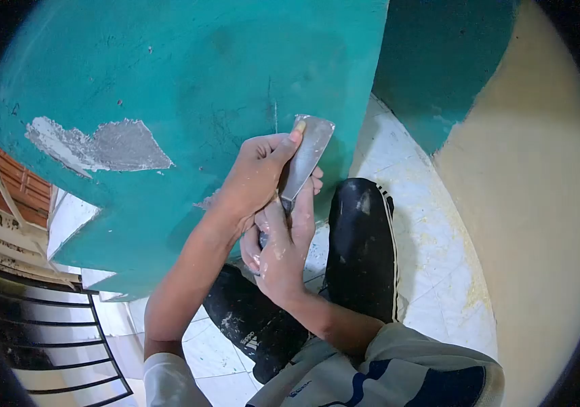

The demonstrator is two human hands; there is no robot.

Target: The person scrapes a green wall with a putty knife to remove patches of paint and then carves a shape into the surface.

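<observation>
A putty knife (311, 152) with a flat, grey-smeared metal blade is held up in front of the teal wall. My right hand (282, 254) is closed round its dark handle, most of which the fingers hide. Across the blade lies the thumb of my left hand (252, 173), near the top corner. Fingertips show past the blade's right edge, so the left hand pinches it from both sides. Pale specks and smears cover both hands.
The teal wall (215, 61) has a bare grey-white patch (124, 144) at left and thin cracks above my hands. White floor tiles (432, 237) lie below, stained yellowish beside a cream wall (520, 169). Black metal railings (52, 346) stand lower left. My knees, in black trousers (361, 251), are bent.
</observation>
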